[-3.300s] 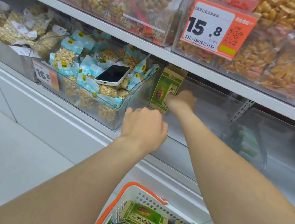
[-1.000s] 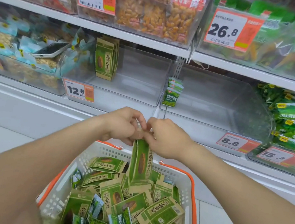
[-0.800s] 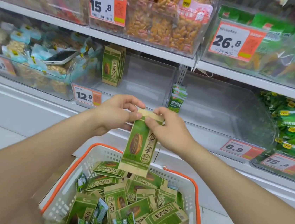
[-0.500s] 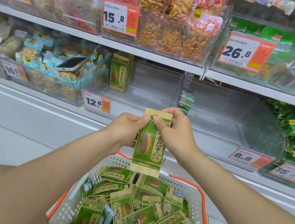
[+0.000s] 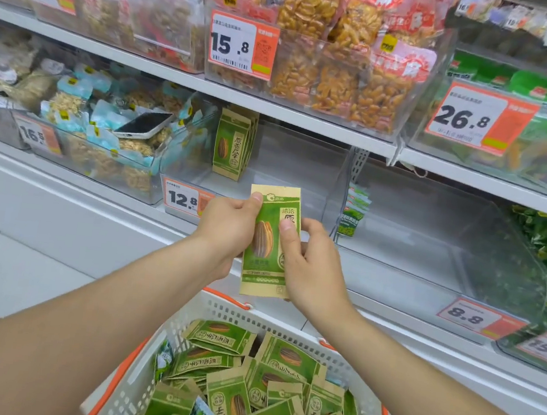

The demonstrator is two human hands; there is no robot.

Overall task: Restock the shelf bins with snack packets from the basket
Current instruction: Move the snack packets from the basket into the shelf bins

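— You hold one sunflower seed packet [image 5: 262,276] upright, dead centre, above the basket [image 5: 219,310] at 6 o'clock.
— Yes: your left hand [image 5: 228,233] pinches its left edge, thumb in front, and your right hand [image 5: 309,266] grips its right edge.
— Your 12.8 bin [image 5: 290,171] sits at 12 o'clock, with matching packets [image 5: 233,148] standing at 11.
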